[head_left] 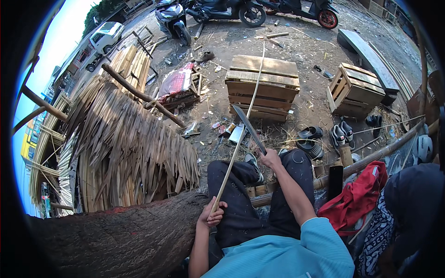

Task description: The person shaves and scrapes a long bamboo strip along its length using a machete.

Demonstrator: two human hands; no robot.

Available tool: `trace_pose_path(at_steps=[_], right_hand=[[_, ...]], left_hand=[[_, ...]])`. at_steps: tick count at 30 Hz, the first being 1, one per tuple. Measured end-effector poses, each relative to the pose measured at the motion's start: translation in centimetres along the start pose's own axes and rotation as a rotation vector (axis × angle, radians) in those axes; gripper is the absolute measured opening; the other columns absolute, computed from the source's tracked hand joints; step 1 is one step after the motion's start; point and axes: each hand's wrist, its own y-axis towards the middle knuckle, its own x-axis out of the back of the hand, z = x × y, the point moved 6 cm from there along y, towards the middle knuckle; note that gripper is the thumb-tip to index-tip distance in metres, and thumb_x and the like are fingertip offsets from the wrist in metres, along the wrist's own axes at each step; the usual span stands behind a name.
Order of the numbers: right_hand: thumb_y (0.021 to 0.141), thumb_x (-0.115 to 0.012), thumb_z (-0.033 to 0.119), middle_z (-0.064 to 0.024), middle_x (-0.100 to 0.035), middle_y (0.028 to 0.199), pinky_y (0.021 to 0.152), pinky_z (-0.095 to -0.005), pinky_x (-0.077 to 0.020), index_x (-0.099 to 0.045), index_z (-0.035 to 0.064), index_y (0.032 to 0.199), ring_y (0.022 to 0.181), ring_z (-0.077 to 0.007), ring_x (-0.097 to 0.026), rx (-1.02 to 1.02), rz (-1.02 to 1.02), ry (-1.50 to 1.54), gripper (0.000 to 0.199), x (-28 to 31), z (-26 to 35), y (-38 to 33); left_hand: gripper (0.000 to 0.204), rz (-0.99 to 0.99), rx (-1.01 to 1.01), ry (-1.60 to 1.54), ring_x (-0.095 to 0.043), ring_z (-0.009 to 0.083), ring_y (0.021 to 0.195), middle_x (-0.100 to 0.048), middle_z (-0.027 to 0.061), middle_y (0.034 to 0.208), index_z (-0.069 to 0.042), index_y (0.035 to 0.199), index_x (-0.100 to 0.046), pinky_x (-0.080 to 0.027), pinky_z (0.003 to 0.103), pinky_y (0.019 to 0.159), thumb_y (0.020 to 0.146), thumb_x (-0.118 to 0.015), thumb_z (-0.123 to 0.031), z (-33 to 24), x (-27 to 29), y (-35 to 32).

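My left hand point(212, 216) grips the near end of a long thin bamboo strip point(244, 121) that runs up and away over the ground. My right hand point(271, 159) holds the handle of a long dark knife point(248, 126), whose blade lies against the strip about halfway along it. Both hands are over my knees in dark trousers. I sit beside a thick rough log point(125, 236) at the lower left.
A wooden pallet crate point(263, 87) stands ahead, a smaller crate point(354, 90) to its right. Thatch panels point(125, 143) lie at the left. Sandals point(340, 134) and black bowls point(309, 139) sit near my feet. A red cloth point(357, 197) hangs on a bamboo pole point(380, 153). Motorbikes point(222, 10) are parked beyond.
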Motion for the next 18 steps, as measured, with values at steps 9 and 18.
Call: trace_pose_path(at_steps=[9, 18], right_hand=[[0.064, -0.060, 0.035, -0.0203, -0.062, 0.084, 0.076, -0.0432, -0.0484, -0.064, 0.0094, 0.093, 0.084, -0.0364, -0.060, 0.587, 0.337, -0.362, 0.039, -3.3, 3.4, -2.6], [0.078, -0.052, 0.053, -0.0252, -0.062, 0.080, 0.072, -0.0454, -0.0468, -0.065, 0.0018, 0.084, 0.082, -0.0396, -0.061, -0.013, 0.014, -0.017, 0.053, -0.4, -0.6, 0.4]], left_hand=[[0.059, 0.154, -0.015, -0.165, -0.036, 0.0063, 0.029, -0.035, 0.0001, 0.045, 0.007, 0.110, -0.040, -0.029, 0.017, 0.025, 0.096, -0.026, -0.048, -0.1, -0.4, -0.1], [0.058, 0.130, -0.015, -0.143, -0.037, 0.0063, 0.028, -0.036, 0.0008, 0.044, 0.006, 0.111, -0.039, -0.029, 0.017, 0.024, 0.096, -0.026, -0.048, -0.4, -0.3, 0.0]])
